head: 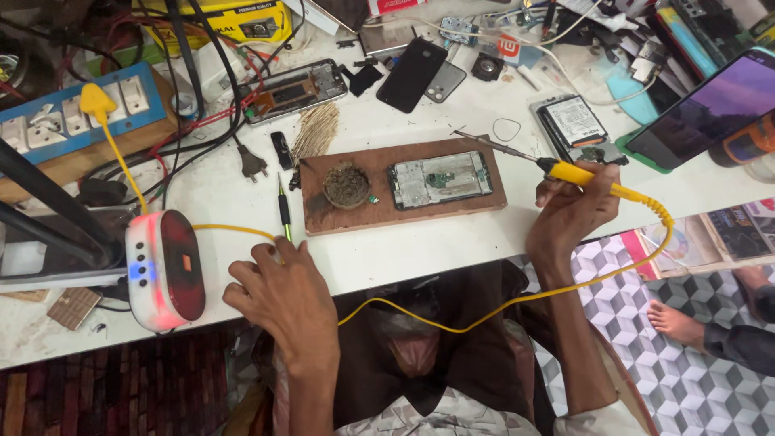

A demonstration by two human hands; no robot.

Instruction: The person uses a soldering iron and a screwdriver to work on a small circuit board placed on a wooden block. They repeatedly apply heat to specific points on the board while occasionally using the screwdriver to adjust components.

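My right hand (pixel 569 211) grips a yellow-handled soldering iron (pixel 565 170), its metal tip pointing up-left, off the right end of a brown wooden board (pixel 476 198). On the board lie an opened phone (pixel 438 179) with its circuit board showing and a round tin of dark paste (pixel 347 186). My left hand (pixel 282 295) rests at the table's front edge, fingers curled by a small green-tipped screwdriver (pixel 284 211); I cannot tell whether it holds anything. The iron's yellow cord (pixel 452 323) loops across my lap.
A white and red box with lit buttons (pixel 165 268) stands at the front left. A blue socket strip (pixel 73 113) with a yellow plug sits behind it. Phone parts, a black phone (pixel 412 73), a tablet (pixel 710 109) and cables crowd the back. Someone's bare foot (pixel 676 321) is at right.
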